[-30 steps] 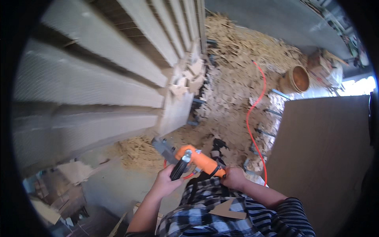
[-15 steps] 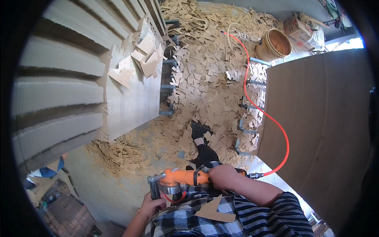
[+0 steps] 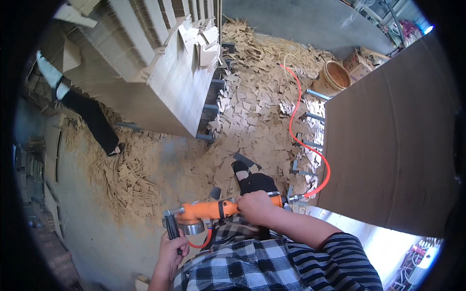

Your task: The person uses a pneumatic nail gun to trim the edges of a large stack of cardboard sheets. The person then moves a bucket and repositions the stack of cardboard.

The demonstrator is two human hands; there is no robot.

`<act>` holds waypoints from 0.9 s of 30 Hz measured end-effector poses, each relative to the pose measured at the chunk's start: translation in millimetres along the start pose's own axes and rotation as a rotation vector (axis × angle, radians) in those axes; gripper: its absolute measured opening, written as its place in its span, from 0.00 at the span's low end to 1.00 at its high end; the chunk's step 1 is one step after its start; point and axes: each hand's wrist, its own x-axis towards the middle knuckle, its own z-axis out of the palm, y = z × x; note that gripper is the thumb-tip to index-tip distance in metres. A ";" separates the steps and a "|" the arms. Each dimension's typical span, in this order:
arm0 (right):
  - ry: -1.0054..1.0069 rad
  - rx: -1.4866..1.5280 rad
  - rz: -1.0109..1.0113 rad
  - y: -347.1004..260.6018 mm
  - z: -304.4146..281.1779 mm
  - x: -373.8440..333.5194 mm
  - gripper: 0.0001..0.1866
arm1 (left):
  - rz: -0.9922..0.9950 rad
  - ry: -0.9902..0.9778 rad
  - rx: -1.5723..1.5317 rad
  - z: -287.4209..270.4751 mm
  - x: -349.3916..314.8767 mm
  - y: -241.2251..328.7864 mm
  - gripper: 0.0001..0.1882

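Both of my hands hold an orange air tool (image 3: 201, 210) crosswise in front of my checked apron. My left hand (image 3: 172, 250) is closed round its black side handle, which slants down from the metal head. My right hand (image 3: 256, 207) wraps round the rear of the body; part of that grip is hidden by the fingers. A round silver metal part (image 3: 191, 227) sits under the front end. From the back end, a red air hose (image 3: 326, 167) curves away toward the far floor.
Cardboard scraps (image 3: 257, 97) cover the floor. A tall stack of cut cardboard (image 3: 182, 92) stands far left, loose pieces on top. Large brown cardboard sheets (image 3: 383, 145) stand at right on metal supports (image 3: 310, 116). A bucket (image 3: 335, 77) is behind. Another person's leg (image 3: 92, 114) is at left.
My view has shifted, bringing another person's leg into sight beside the left stack. The tool sits farther left in the picture, still in both hands. The cardboard scrap on my apron is gone from view.
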 end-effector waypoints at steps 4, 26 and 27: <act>0.070 -0.058 -0.065 -40.4 30.3 -5.6 0.09 | 0.008 0.121 -0.099 -35.6 -32.7 -24.2 0.07; -0.015 1.099 0.887 193.9 349.2 80.0 0.39 | -0.360 0.635 -0.491 -163.0 1.4 -204.8 0.11; 0.053 1.156 0.926 200.7 373.8 97.9 0.39 | -0.387 0.707 -0.495 -147.1 12.3 -203.3 0.13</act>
